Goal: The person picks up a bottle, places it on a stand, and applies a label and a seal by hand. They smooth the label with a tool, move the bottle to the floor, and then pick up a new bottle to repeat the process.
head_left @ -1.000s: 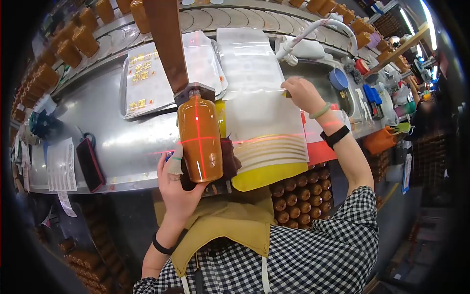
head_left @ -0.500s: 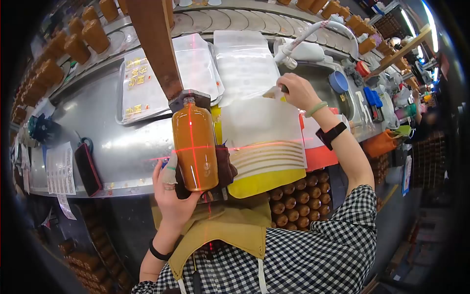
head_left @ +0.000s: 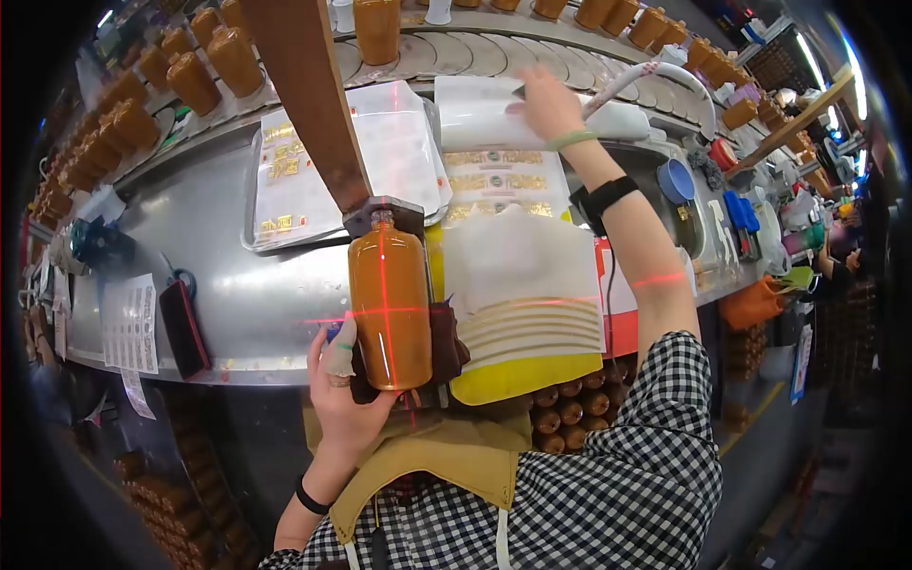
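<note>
A glossy brown bottle (head_left: 390, 309) lies neck-away under a wooden beam, its neck at a dark holder (head_left: 383, 211). Red laser lines cross it. My left hand (head_left: 350, 399) is curled at its lower left, thumb by the base; a pale cover and a ring are on its fingers. A small blue thing (head_left: 333, 331) shows by the fingertips. My right hand (head_left: 551, 109), slightly blurred, pinches a small dark object (head_left: 520, 92) above a folded-back white sheet (head_left: 475, 114). Below that sheet lies a printed sheet of gold decals (head_left: 499, 176).
A tray (head_left: 255, 204) to the left holds white sheets with gold characters. Nearer me is a white board (head_left: 518, 252) over a yellow sheet (head_left: 522, 380). A sink, a blue bowl (head_left: 675, 180) and a hose stand right. A phone (head_left: 184, 328) lies left. Bottles line the conveyor (head_left: 456, 55).
My right hand has moved up and away, and the white sheet is folded back, exposing the gold decals. My left hand stays by the bottle. The view has shifted slightly.
</note>
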`<state>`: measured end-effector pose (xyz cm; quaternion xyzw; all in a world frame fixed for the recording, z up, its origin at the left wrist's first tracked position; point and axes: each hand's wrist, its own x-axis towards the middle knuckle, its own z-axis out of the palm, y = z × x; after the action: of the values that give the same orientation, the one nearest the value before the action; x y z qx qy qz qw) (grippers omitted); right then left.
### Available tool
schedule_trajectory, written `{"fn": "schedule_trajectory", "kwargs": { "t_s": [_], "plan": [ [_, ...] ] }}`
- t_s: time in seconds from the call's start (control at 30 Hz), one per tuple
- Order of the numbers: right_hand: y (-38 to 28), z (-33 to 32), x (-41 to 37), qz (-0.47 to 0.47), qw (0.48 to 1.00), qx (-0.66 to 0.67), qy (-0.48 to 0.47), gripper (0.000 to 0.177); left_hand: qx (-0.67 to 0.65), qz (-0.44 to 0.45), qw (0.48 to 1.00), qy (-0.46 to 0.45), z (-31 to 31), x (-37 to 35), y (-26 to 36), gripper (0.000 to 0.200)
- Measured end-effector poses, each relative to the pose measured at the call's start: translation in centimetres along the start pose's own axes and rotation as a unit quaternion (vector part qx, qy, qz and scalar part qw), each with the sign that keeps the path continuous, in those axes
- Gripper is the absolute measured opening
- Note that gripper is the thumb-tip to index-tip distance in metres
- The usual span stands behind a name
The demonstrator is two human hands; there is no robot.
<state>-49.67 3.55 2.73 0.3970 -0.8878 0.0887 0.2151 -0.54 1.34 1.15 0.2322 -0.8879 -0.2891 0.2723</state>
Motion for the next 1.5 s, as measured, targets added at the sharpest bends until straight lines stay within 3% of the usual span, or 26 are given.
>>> {"fn": "schedule_trajectory", "kwargs": {
  "t_s": [0.03, 0.13, 0.17, 0.23, 0.33, 0.47, 0.53, 0.6, 0.67, 0.73, 0.8, 0.87, 0.93, 0.97, 1.03, 1.13, 1.2, 1.27, 1.3, 1.33, 1.4, 1.5],
  "plan": [
    [-0.4, 0.1, -1.1, -0.115, 0.99, 0.058, -0.061, 0.013, 0.0, 0.0, 1.0, 0.001, 0.0, 0.2, -0.1, 0.087],
    [-1.2, 2.0, -3.3, -0.169, 0.976, -0.024, -0.131, 0.013, -0.006, 0.017, 1.0, -0.004, 0.0, 0.2, -0.2, 0.088],
    [-1.0, 2.4, -3.5, -0.169, 0.977, -0.023, -0.129, 0.013, -0.009, 0.017, 1.0, 0.005, -0.1, 0.3, 0.0, 0.086],
    [-1.0, 2.2, -3.7, -0.256, 0.962, -0.094, 0.005, 0.011, -0.006, 0.017, 1.0, 0.017, -0.1, 0.5, 0.1, 0.085],
    [-1.3, -3.4, -3.9, -0.235, 0.967, -0.052, 0.088, 0.007, -0.012, 0.023, 0.999, 0.021, 0.0, 0.3, 0.1, 0.085],
    [-0.4, -8.9, -5.4, -0.182, 0.977, 0.003, 0.106, 0.003, -0.014, 0.013, 1.0, 0.025, 0.1, -0.1, -0.2, 0.086],
    [1.1, -11.7, -7.5, -0.164, 0.982, 0.032, 0.091, 0.011, -0.013, 0.011, 0.999, 0.027, 0.2, -0.4, -0.5, 0.088],
    [3.0, -13.3, -10.4, -0.01, 0.971, 0.225, 0.079, 0.019, 0.009, 0.029, 0.999, 0.03, 0.3, -0.3, -0.7, 0.091],
    [5.9, -14.8, -14.4, 0.103, 0.954, 0.277, 0.043, 0.02, 0.018, 0.04, 0.999, 0.026, 0.2, -0.3, -0.4, 0.093],
    [10.7, -14.5, -19.8, 0.213, 0.906, 0.361, 0.066, 0.02, 0.007, 0.023, 0.999, 0.023, 0.1, -0.2, -0.3, 0.087],
    [16.0, -13.8, -26.6, 0.325, 0.813, 0.454, 0.164, 0.024, 0.002, 0.034, 0.999, 0.026, 0.1, -0.2, 0.0, 0.087],
    [18.7, -15.0, -32.9, 0.464, 0.708, 0.435, 0.307, 0.029, -0.025, 0.011, 0.999, 0.027, 0.3, -0.2, 0.1, 0.093],
    [21.8, -15.1, -39.0, 0.53, 0.624, 0.327, 0.473, 0.021, -0.028, 0.015, 0.999, 0.026, 0.3, -0.1, 0.2, 0.091],
    [23.1, -15.1, -41.7, 0.531, 0.622, 0.319, 0.479, 0.021, -0.028, 0.009, 0.999, 0.023, 0.3, 0.0, 0.4, 0.09],
    [24.9, -14.1, -46.3, 0.577, 0.558, 0.188, 0.565, 0.022, -0.03, 0.006, 0.999, 0.029, 0.4, 0.0, 0.5, 0.088],
    [26.8, -8.9, -50.8, 0.597, 0.536, 0.107, 0.588, 0.023, -0.028, 0.013, 0.999, 0.03, 0.5, 0.1, 0.8, 0.087],
    [24.4, -6.2, -51.0, 0.663, 0.58, 0.279, 0.384, 0.027, -0.023, 0.027, 0.999, 0.03, 0.5, 0.2, 1.0, 0.086],
    [23.4, -5.0, -49.7, 0.69, 0.534, 0.446, 0.202, 0.028, -0.062, 0.003, 0.998, 0.034, 0.5, 0.2, 1.3, 0.086],
    [26.2, -4.3, -50.2, 0.694, 0.603, 0.35, 0.177, 0.03, -0.063, 0.002, 0.997, 0.034, 0.5, 0.1, 1.3, 0.086],
    [28.5, -2.6, -50.2, 0.574, 0.778, 0.102, 0.233, 0.032, -0.047, 0.005, 0.998, 0.032, 0.4, 0.0, 1.2, 0.086],
    [26.9, -6.5, -44.2, 0.484, 0.804, 0.08, 0.335, 0.033, -0.031, 0.011, 0.999, 0.032, 0.4, 0.2, 1.1, 0.085],
    [28.0, -9.2, -37.9, 0.391, 0.884, 0.12, 0.226, 0.031, -0.047, 0.008, 0.999, 0.025, 0.7, 0.1, 1.2, 0.084]
  ]
}}
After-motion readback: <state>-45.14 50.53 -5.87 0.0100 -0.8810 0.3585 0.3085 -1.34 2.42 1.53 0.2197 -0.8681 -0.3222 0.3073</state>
